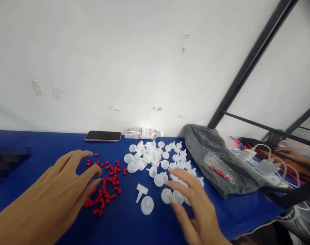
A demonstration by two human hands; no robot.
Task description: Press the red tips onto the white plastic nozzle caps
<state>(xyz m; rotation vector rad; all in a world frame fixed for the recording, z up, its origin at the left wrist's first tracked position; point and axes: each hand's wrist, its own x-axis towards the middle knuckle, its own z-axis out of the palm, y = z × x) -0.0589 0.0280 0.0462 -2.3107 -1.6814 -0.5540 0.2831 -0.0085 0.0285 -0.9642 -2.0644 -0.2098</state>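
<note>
On the left, my left hand (65,180) hovers over a scatter of small red caps (104,183), its fingers bent and apart, with nothing visible in them. Across from it, my right hand (193,200) reaches over white plastic nozzle lids (166,195), fingers spread. Its fingertips overlap some of the lids, and whether they touch is unclear. More lids form a heap (150,153) behind and between the hands. Two lids lie apart near the front: one on its side (141,191) and one flat-looking round one (147,205).
A phone (102,136) and a clear bottle (143,132) lie along the wall. At right are a grey plastic bag (201,146), a small clear bag with red caps (220,170), a power strip with chargers (267,166), a black metal frame (246,68) and another person's hand (290,153).
</note>
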